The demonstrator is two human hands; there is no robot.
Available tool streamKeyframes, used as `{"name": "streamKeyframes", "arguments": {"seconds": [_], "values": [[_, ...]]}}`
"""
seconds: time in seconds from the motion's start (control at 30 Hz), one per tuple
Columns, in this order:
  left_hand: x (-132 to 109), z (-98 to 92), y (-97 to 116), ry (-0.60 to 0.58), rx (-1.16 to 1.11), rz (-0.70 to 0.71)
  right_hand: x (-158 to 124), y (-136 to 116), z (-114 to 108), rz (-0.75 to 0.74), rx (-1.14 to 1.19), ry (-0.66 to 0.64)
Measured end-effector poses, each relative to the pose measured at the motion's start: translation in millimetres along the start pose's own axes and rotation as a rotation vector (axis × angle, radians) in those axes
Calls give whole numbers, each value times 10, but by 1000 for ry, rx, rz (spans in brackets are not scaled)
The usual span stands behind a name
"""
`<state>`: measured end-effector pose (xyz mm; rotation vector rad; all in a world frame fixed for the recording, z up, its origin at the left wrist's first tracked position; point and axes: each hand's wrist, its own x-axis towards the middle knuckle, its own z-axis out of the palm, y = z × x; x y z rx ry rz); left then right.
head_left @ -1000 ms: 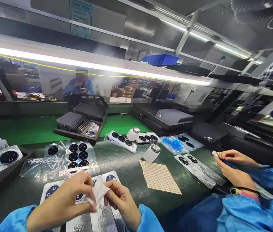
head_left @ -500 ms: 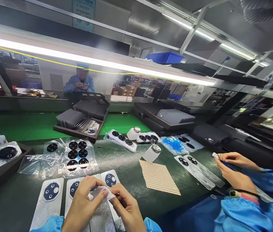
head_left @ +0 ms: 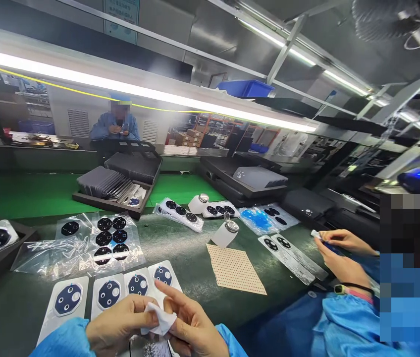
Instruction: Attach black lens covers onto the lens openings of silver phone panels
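Note:
A crumpled white cloth [head_left: 161, 321] is pinched between both hands, low in the middle of the view. My left hand [head_left: 119, 322] closes on its left side with thumb and fingers. On the other side my right hand [head_left: 193, 325] grips the cloth's edge, its index finger stretched out. Under and behind the hands lie several silver phone back panels [head_left: 46, 322] in a row, each with a dark blue octagonal camera plate [head_left: 68, 299]. The hands cover the lower parts of the middle panels.
Behind the panels lies a clear plastic sheet [head_left: 83, 248] with black octagonal pieces. A white pump bottle [head_left: 225, 234] stands behind a perforated beige sheet [head_left: 236, 270]. Black trays [head_left: 135, 208] hold stacked panels. At right, a co-worker's hands [head_left: 340, 253] hold something white.
My hands have moved down and slightly apart, uncovering more of the middle camera plates. My right index finger now stretches out. The whole view has shifted a little.

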<state>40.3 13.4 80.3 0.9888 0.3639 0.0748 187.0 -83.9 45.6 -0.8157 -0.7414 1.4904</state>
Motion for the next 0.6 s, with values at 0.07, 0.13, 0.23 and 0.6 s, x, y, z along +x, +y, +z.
{"name": "streamKeyframes", "arguments": {"seconds": [0.07, 0.13, 0.23, 0.6], "values": [[8, -44, 11, -15, 37, -45, 10, -45, -13, 76, -33, -65], [26, -80, -14, 13, 77, -62, 23, -52, -22, 110, -62, -93], [67, -123, -88, 98, 150, -39, 47, -14, -35, 73, -45, -63], [-184, -332, -196, 172, 958, 311, -73, -511, -509, -144, -691, 322]]}}
